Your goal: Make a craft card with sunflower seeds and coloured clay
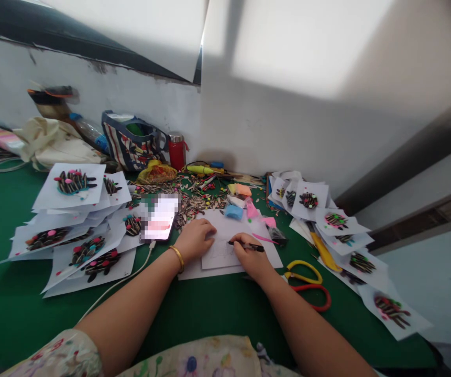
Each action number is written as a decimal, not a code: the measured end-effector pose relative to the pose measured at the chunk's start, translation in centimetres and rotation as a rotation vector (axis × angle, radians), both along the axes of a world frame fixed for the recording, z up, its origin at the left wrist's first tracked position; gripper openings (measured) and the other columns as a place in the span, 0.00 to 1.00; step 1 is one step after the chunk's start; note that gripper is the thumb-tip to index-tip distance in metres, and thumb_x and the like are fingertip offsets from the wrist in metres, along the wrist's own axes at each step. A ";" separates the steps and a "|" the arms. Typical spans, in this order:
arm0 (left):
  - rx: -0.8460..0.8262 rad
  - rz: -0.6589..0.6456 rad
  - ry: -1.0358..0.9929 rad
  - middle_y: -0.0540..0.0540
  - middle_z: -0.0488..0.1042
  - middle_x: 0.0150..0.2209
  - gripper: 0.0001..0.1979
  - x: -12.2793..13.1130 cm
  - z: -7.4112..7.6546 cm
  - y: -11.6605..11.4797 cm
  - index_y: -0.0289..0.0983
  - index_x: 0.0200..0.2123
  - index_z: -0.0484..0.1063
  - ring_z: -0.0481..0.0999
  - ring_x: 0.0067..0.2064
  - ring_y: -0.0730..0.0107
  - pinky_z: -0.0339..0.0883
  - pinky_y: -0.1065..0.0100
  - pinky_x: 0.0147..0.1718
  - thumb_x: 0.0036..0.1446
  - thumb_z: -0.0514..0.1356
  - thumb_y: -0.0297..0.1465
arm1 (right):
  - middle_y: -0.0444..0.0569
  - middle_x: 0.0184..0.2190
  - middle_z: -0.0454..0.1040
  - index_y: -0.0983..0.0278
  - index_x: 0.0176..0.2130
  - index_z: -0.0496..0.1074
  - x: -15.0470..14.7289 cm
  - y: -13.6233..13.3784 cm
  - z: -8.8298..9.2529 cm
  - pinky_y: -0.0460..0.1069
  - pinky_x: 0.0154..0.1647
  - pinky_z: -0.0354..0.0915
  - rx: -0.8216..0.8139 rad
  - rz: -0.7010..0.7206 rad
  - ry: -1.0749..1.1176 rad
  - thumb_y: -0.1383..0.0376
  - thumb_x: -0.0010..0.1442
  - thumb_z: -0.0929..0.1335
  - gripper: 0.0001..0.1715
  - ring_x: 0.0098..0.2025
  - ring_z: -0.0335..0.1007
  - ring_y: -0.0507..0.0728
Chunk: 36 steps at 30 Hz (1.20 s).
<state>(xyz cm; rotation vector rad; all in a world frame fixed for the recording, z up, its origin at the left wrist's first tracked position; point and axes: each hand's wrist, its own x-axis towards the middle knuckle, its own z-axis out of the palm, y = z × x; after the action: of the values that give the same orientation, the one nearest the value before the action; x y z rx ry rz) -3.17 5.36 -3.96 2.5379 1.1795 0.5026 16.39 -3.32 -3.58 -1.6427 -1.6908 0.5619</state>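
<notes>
In front of me lies a small stack of white paper (pixel 194 268), and its top sheet carries faint line drawing. My right hand (pixel 251 256) grips a black pen (pixel 254 246), whose tip is at the drawing. Flat on the sheet's left side rests my left hand (pixel 196 241), fingers apart and holding nothing; a gold bangle (pixel 178 258) circles that wrist. Scissors (pixel 307 272) with one yellow and one red handle lie just right of my right forearm. Left of my left hand is a phone (pixel 162 217) with a lit screen and a white cable.
Stacked sheets with seed-shell figures stand left (pixel 78 188) and right (pixel 337 220). Loose seeds (pixel 194 191) and coloured clay packets (pixel 233 211) lie behind the paper. A red flask (pixel 177 152), a striped bag (pixel 131 144) and yellow glue bag (pixel 156 172) stand along the wall.
</notes>
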 end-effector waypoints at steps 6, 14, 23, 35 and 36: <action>0.001 -0.006 -0.011 0.45 0.75 0.45 0.12 0.0 -0.1 0.0 0.41 0.42 0.77 0.72 0.47 0.60 0.62 0.62 0.50 0.53 0.61 0.31 | 0.46 0.35 0.76 0.62 0.37 0.74 0.1 0.1 -0.2 0.49 0.42 0.63 0.006 -0.019 0.017 0.67 0.58 0.61 0.12 0.40 0.71 0.57; -0.006 -0.001 0.001 0.45 0.74 0.45 0.12 0.0 0.1 0.0 0.40 0.42 0.77 0.71 0.48 0.59 0.62 0.61 0.50 0.53 0.61 0.31 | 0.46 0.36 0.76 0.61 0.38 0.73 0.1 0.1 0.0 0.49 0.43 0.63 -0.007 -0.031 0.013 0.66 0.59 0.61 0.12 0.41 0.70 0.57; 0.001 -0.004 -0.005 0.45 0.74 0.45 0.12 0.0 0.0 0.0 0.41 0.42 0.77 0.71 0.48 0.59 0.62 0.61 0.50 0.53 0.61 0.31 | 0.46 0.33 0.76 0.61 0.34 0.73 0.5 0.2 -0.4 0.49 0.41 0.62 0.008 -0.065 0.017 0.67 0.57 0.62 0.11 0.39 0.70 0.57; 0.009 -0.001 -0.011 0.45 0.75 0.44 0.11 0.0 -0.1 0.0 0.41 0.41 0.77 0.72 0.47 0.60 0.63 0.61 0.49 0.53 0.61 0.31 | 0.46 0.33 0.75 0.61 0.33 0.73 0.3 0.1 -0.3 0.49 0.41 0.62 -0.003 -0.042 0.019 0.67 0.56 0.61 0.11 0.39 0.70 0.57; 0.008 -0.002 -0.011 0.45 0.75 0.44 0.11 0.0 -0.1 0.0 0.41 0.41 0.77 0.72 0.47 0.60 0.63 0.61 0.49 0.53 0.61 0.31 | 0.46 0.32 0.75 0.61 0.33 0.73 0.3 0.1 -0.3 0.49 0.41 0.62 0.002 -0.038 0.024 0.67 0.56 0.61 0.11 0.39 0.70 0.56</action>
<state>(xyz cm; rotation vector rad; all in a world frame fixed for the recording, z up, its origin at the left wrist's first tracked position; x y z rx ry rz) -3.21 5.39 -4.08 2.5399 1.1735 0.5214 16.72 -3.23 -3.92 -1.6566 -1.6394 0.5584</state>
